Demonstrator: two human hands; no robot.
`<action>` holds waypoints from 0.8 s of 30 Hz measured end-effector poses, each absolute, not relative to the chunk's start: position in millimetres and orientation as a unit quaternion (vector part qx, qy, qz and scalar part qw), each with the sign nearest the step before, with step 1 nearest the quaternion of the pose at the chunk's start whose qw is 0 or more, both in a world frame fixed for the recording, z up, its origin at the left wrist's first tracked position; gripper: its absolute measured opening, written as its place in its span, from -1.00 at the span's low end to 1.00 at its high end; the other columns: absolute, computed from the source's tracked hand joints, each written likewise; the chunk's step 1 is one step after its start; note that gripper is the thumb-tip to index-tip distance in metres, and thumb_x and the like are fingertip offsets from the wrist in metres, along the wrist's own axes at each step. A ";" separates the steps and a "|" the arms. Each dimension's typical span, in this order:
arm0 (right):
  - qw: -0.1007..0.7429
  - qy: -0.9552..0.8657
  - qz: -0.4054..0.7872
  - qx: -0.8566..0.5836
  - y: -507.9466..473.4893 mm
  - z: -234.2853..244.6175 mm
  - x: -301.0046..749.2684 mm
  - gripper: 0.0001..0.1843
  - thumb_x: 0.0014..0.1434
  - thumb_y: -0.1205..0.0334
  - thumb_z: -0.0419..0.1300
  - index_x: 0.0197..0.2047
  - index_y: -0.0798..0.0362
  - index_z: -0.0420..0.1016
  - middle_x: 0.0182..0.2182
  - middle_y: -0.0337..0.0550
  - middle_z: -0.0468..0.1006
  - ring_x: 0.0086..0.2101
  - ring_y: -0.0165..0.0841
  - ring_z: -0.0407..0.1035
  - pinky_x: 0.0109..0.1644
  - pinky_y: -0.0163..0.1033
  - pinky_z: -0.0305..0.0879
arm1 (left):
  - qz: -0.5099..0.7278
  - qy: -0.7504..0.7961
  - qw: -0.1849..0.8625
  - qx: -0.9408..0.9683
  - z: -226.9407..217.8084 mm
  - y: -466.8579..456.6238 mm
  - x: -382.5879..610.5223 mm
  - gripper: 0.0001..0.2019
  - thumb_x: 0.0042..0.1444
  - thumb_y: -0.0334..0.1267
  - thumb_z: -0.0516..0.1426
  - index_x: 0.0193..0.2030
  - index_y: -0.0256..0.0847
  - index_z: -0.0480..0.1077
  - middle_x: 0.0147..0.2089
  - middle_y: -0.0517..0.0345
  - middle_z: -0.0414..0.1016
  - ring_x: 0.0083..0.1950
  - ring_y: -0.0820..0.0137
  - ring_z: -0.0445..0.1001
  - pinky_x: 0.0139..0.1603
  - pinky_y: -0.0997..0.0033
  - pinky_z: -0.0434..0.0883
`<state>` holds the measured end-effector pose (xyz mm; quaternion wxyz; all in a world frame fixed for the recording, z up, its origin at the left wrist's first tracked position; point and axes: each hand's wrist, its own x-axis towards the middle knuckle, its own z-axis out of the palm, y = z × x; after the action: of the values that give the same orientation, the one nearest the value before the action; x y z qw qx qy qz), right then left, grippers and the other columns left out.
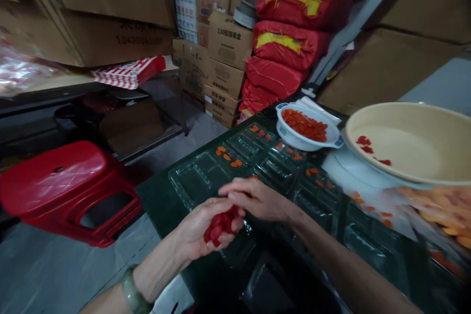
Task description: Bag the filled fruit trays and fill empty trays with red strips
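Note:
My left hand (198, 228), with a green bangle (134, 290) at its wrist, is turned palm up and curled around a small heap of red glossy pieces (219, 228). Across its thumb and fingertips lies my right hand (263, 199), fingers drawn together and bent toward the heap. Its thumb and whatever its fingertips pinch are hidden. Below and beyond both hands, clear compartmented plastic trays (196, 179) stand in rows on a dark green table (156, 196). Orange pieces (228, 156) sit in several of the tray compartments.
A white colander (281, 130) of orange-red pieces stands at the far table side. Right of it is a large cream basin (423, 142) with a few red pieces. Bagged orange slices (441, 211) lie nearer. A red stool (55, 176) is left; cartons (226, 39) and red sacks (290, 44) are stacked behind.

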<state>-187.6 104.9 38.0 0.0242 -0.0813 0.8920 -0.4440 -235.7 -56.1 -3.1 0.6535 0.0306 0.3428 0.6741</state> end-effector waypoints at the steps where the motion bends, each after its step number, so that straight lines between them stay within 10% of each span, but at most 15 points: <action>1: 0.047 0.873 -0.475 -0.098 104.2 43.9 -175.3 -0.70 0.21 0.23 0.01 -0.16 0.16 0.52 -0.47 -0.18 0.48 -0.38 -0.41 0.34 -0.23 -0.31 0.26 | 0.652 0.326 0.684 0.036 -5.3 -53.6 -234.2 -0.73 0.07 -0.14 0.11 -0.35 -0.39 0.37 -0.56 0.13 0.28 -0.70 0.63 0.16 -0.74 0.66 -0.05; 19: 0.047 0.631 -0.765 0.121 153.3 30.0 -137.3 -0.78 -0.11 0.20 0.32 -0.39 0.14 0.47 -0.62 -0.27 0.44 -0.66 -0.56 0.21 -0.64 -0.46 0.06 | 0.643 0.373 0.668 0.036 9.0 -10.3 -217.0 -0.79 0.04 -0.20 0.18 -0.34 -0.36 0.42 -0.54 0.14 0.34 -0.65 0.61 0.27 -0.70 0.68 0.08; 24: -0.206 0.765 -0.546 0.271 205.3 13.7 -163.9 -0.80 -0.07 0.19 0.23 -0.35 0.11 0.43 -0.54 -0.22 0.47 -0.59 -0.47 0.27 -0.53 -0.35 0.23 | 0.640 0.385 0.664 0.033 9.8 -13.9 -221.8 -0.76 0.05 -0.16 0.16 -0.36 -0.36 0.41 -0.55 0.18 0.30 -0.67 0.63 0.23 -0.71 0.69 0.06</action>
<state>-163.9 205.3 13.7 -0.2059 0.2713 0.7653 -0.5462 -221.8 -13.9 9.8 0.6644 0.0333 0.3853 0.6395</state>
